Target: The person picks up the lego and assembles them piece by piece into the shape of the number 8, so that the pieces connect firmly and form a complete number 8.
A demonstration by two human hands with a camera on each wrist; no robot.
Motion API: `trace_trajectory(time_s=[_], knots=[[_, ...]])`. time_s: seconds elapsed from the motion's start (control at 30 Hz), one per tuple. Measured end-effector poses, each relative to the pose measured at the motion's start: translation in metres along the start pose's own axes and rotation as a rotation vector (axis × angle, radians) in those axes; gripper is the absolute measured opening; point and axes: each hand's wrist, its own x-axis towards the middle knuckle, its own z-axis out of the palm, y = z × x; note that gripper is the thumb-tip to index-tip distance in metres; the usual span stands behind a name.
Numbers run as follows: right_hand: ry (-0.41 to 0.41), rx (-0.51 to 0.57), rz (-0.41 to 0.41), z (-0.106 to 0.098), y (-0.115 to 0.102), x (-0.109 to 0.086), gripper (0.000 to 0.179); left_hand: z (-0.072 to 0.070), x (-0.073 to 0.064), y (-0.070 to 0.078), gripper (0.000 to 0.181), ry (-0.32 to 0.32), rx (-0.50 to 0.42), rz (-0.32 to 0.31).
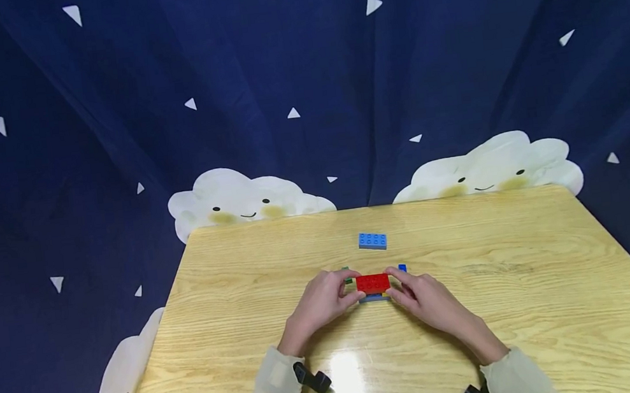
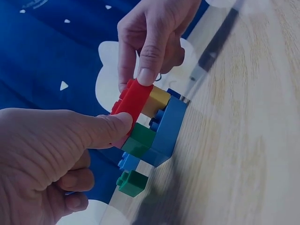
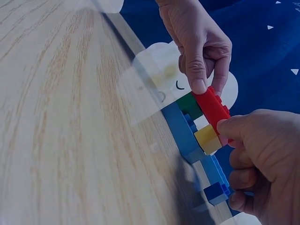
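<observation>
In the head view, the left hand (image 1: 321, 298) and the right hand (image 1: 428, 298) grasp a red brick (image 1: 373, 283), each pinching one end between thumb and index finger. Its long axis runs crosswise from the left fingers to the right ones, studs facing up. Below it, between the thumbs, shows the edge of a blue base brick (image 1: 374, 299). Well beyond the fingertips, a long blue brick (image 1: 372, 242) lies on the desk (image 1: 529, 257), roughly parallel to the red one.

The left wrist view opens up what the head view mostly hides: a green block (image 2: 140, 139) under the red end at the left fingers and a yellow block (image 2: 156, 102) under the end at the right fingers, both on the base, with studs between them. The red brick runs along the base, its studs pointing away from it. Past the left fingers sits a loose green block (image 2: 132, 183).

The right wrist view gives the stack from the other end, yellow nearest the right fingers. Beyond those fingers lies a small blue block (image 3: 216, 193), partly covered in the head view. Whether the red brick is fully seated, I cannot tell.
</observation>
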Motion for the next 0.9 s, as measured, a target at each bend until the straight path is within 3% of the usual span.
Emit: trace_trajectory(time_s=[0.17, 0.4, 0.63, 0.9], knots=[[0.005, 0.023, 0.013, 0.0, 0.002, -0.001, 0.037, 0.001, 0.001, -0.001, 0.039, -0.009, -0.033, 0.009], [-0.002, 0.095, 0.042, 0.002, 0.002, -0.003, 0.039, -0.002, -0.002, -0.012, 0.051, -0.084, -0.114, 0.002], [-0.006, 0.091, 0.059, 0.001, 0.003, -0.002, 0.041, -0.001, 0.002, -0.023, 0.054, 0.047, -0.152, -0.04], [0.001, 0.071, 0.04, 0.002, 0.002, -0.001, 0.045, 0.009, 0.004, -0.033, 0.051, 0.082, -0.076, -0.101]])
